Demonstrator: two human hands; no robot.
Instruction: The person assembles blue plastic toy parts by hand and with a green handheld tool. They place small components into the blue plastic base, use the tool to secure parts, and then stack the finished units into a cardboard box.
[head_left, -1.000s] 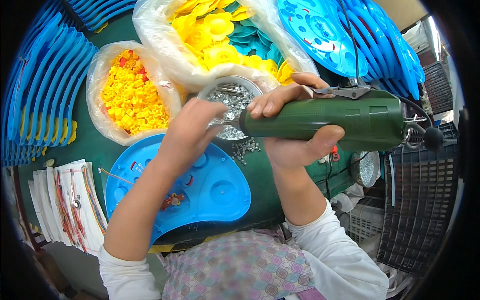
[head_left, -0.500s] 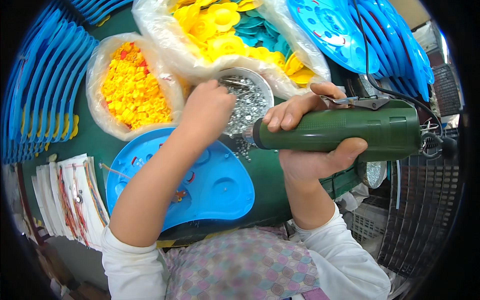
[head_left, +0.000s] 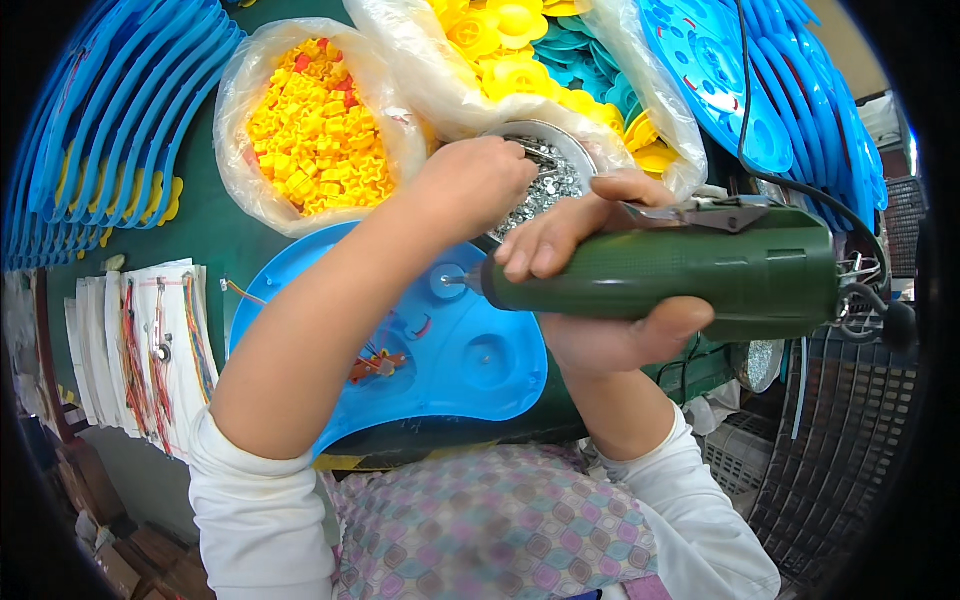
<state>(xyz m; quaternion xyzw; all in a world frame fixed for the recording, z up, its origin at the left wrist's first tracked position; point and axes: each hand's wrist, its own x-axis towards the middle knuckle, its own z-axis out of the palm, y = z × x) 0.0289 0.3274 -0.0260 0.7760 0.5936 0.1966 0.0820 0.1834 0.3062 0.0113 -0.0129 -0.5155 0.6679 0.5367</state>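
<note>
Head: left hand (head_left: 482, 186) at one bowl (head_left: 572, 141), right hand (head_left: 612, 345) gripping one driver (head_left: 670, 268).

Grip of L fingers (head_left: 514, 166) hidden; blue tray (head_left: 445, 375) pt. blocked by L forearm (head_left: 330, 325).

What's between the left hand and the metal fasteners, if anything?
Nothing visible: the left hand is over the left rim of the bowl, metal fasteners exposed beside it. The green power screwdriver is nearer the body.

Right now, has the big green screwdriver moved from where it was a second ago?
Yes, nearer the person and a bit left: the green screwdriver's tip was past the blue tray's far edge; now it shows over the tray.
</note>
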